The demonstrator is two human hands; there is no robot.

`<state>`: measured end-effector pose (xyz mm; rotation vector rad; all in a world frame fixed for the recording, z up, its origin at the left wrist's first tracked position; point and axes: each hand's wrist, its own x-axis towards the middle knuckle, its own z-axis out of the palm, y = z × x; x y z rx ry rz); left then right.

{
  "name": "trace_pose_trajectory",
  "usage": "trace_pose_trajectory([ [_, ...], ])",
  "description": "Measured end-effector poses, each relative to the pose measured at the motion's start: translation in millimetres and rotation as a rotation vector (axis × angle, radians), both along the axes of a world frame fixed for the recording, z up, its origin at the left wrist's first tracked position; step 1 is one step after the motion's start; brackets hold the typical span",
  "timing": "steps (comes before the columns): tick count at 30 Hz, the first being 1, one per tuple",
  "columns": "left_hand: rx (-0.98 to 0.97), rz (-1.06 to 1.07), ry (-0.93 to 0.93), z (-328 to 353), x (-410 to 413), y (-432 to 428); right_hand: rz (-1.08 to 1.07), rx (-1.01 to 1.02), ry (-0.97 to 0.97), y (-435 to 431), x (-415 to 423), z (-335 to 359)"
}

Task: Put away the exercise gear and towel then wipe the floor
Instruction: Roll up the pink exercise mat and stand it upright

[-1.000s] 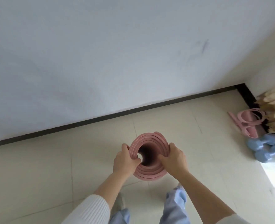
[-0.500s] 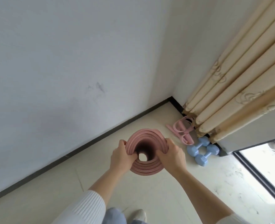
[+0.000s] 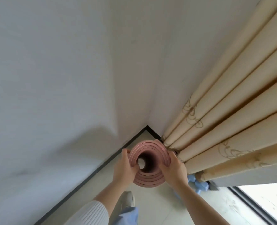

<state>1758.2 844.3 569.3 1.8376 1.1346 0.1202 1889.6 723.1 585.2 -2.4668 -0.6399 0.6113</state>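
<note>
The rolled pink exercise mat point(image 3: 149, 180) is held upright between both hands, seen end-on down its hollow core, with its coils stepped like a loose telescope, not flush. The left hand point(image 3: 124, 169) grips the roll's left side with the thumb hooked over the rim; the right hand point(image 3: 175, 171) clasps the opposite side, fingers wrapped around the outer layer. The mat is off the floor point(image 3: 159, 207), in the air before the room's corner.

Just beyond the right hand hang the folds of a beige curtain point(image 3: 224, 127), and below that hand lie blue dumbbells point(image 3: 199, 185), partly hidden by the wrist. Beyond the left hand a black baseboard point(image 3: 102, 164) runs along the white wall point(image 3: 53, 78) to the corner. Below both forearms a shoe point(image 3: 128, 198) shows.

The roll looks slack, so easing either grip before it rests on something would probably let the inner coils slide out or the whole thing spring open. Lowered blind toward the corner, it could catch the curtain hem or land on the dumbbells and tip over.
</note>
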Motion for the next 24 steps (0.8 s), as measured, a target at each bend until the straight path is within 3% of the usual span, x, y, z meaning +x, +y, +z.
trace_pose_trajectory([
  [9, -0.018, -0.009, 0.051, -70, 144, 82, -0.04, 0.014, 0.062, 78, 136, -63],
  [19, -0.046, 0.052, 0.176, -140, 240, 137, 0.006, 0.002, 0.072, 140, 228, -131],
  [24, -0.241, 0.064, 0.151, -136, 260, 139, 0.06, -0.111, 0.058, 150, 243, -145],
])
